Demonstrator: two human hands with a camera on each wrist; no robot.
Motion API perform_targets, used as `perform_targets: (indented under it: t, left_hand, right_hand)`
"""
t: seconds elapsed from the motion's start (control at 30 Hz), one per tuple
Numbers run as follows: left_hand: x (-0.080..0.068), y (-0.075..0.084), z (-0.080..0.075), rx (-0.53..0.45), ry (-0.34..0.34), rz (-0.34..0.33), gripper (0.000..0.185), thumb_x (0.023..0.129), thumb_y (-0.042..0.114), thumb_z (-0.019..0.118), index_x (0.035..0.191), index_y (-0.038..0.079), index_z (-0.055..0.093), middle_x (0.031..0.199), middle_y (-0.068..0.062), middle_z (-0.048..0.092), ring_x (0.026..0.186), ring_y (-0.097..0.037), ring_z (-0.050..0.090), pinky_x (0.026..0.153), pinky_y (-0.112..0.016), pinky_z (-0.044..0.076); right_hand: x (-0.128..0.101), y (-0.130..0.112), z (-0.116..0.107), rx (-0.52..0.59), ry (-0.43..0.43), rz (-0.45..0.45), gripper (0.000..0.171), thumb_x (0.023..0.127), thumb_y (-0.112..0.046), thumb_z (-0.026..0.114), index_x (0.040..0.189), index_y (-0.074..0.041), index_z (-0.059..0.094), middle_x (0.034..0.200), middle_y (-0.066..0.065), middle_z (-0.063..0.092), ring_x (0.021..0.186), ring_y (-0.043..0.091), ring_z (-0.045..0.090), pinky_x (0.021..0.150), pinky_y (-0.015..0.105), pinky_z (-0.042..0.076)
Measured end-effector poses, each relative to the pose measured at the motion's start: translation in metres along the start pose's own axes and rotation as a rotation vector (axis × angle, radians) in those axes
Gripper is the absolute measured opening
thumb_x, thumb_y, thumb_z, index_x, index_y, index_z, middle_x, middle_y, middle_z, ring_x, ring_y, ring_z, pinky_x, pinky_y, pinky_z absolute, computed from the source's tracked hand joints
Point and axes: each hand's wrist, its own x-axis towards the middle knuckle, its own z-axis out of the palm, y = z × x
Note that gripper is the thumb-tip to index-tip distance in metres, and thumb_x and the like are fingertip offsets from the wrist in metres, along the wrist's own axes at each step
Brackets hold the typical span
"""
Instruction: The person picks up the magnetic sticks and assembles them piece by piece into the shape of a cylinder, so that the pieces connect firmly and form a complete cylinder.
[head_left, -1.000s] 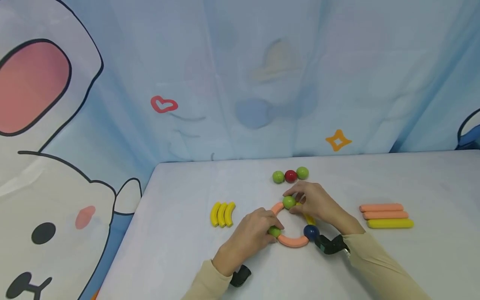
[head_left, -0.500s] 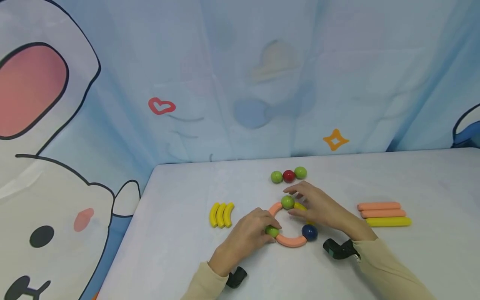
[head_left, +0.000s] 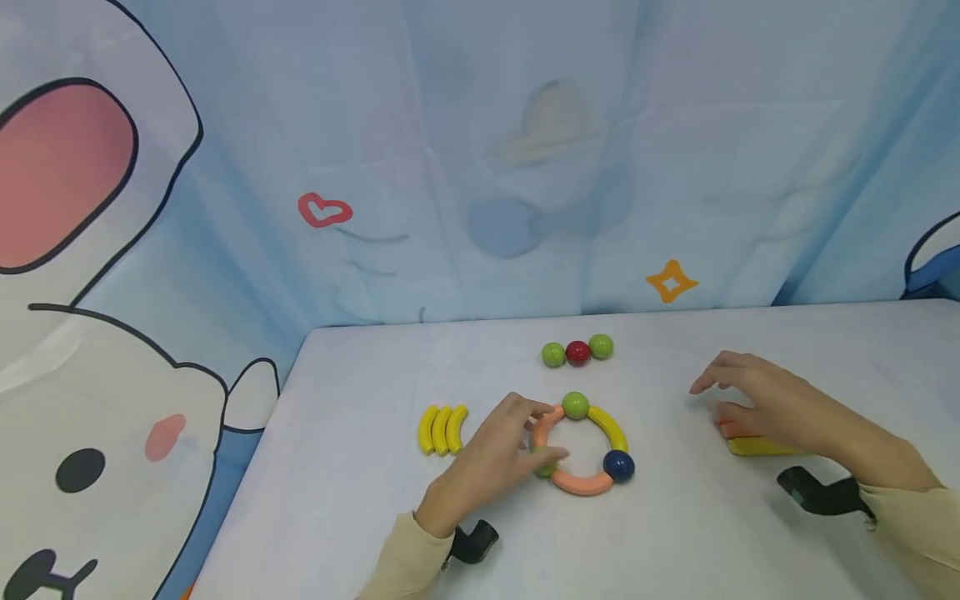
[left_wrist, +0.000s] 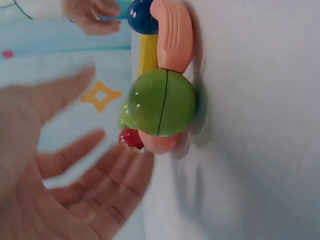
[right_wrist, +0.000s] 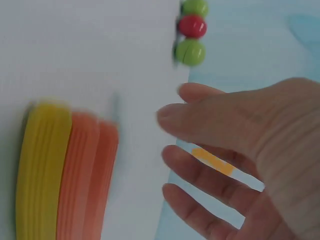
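A ring of toy pieces lies on the white table: a green ball (head_left: 575, 405) at the top, a yellow curved stick (head_left: 609, 427), a blue ball (head_left: 618, 466), and orange curved sticks (head_left: 583, 484). Beside the ring's left side my left hand (head_left: 491, 454) spreads thumb and fingers around a second green ball (left_wrist: 162, 102), which shows apart from them in the left wrist view. Out to the right, my right hand (head_left: 783, 408) holds nothing, its fingers loosely bent above a yellow straight stick (right_wrist: 42, 170) and two orange straight sticks (right_wrist: 77, 175), partly hidden in the head view.
Three yellow curved sticks (head_left: 441, 430) lie side by side left of the ring. Behind it, a red ball (head_left: 578, 353) sits between two green ones. A printed blue curtain (head_left: 450, 167) hangs along the table's back edge.
My right hand has let go of the ring's top green ball and moved right, over the straight sticks. The left hand's fingers have released the left green ball and spread apart.
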Motion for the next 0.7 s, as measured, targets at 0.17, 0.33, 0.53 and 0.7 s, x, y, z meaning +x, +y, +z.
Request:
perform_targets:
  t: [0.17, 0.33, 0.53, 0.7]
  left_hand:
    - [0.016, -0.007, 0.005, -0.097, 0.027, -0.154, 0.046, 0.103, 0.026, 0.071, 0.139, 0.0, 0.06, 0.116, -0.007, 0.064, 0.099, -0.013, 0.064, 0.084, -0.02, 0.055]
    - [0.028, -0.014, 0.01, -0.127, 0.021, -0.225, 0.046, 0.1, 0.026, 0.074, 0.137, 0.0, 0.063, 0.105, -0.002, 0.066, 0.087, -0.009, 0.059, 0.076, -0.019, 0.052]
    - [0.036, -0.016, 0.011, -0.121, 0.012, -0.251, 0.035, 0.101, 0.026, 0.073, 0.125, 0.001, 0.071, 0.097, 0.001, 0.068, 0.08, -0.007, 0.057, 0.07, -0.018, 0.05]
    - [0.039, -0.013, 0.01, -0.142, -0.002, -0.274, 0.03, 0.101, 0.026, 0.072, 0.119, 0.002, 0.075, 0.088, 0.003, 0.069, 0.073, -0.006, 0.056, 0.065, -0.018, 0.049]
  right_hand:
    - [-0.01, 0.023, -0.006, -0.095, -0.037, 0.031, 0.023, 0.083, -0.003, 0.086, 0.104, -0.006, 0.078, 0.106, 0.008, 0.068, 0.098, 0.036, 0.065, 0.086, 0.061, 0.057]
    - [-0.01, 0.034, -0.003, -0.132, -0.045, 0.034, 0.019, 0.082, -0.005, 0.087, 0.098, -0.009, 0.079, 0.1, 0.003, 0.069, 0.094, 0.033, 0.064, 0.084, 0.06, 0.057]
    - [-0.005, 0.038, 0.004, -0.128, -0.048, 0.042, 0.016, 0.084, -0.001, 0.085, 0.096, -0.01, 0.079, 0.092, -0.002, 0.067, 0.085, 0.024, 0.063, 0.08, 0.054, 0.06]
    - [-0.005, 0.04, 0.007, -0.11, -0.034, 0.015, 0.017, 0.084, 0.003, 0.083, 0.097, -0.008, 0.079, 0.089, -0.007, 0.064, 0.08, 0.016, 0.061, 0.076, 0.047, 0.061]
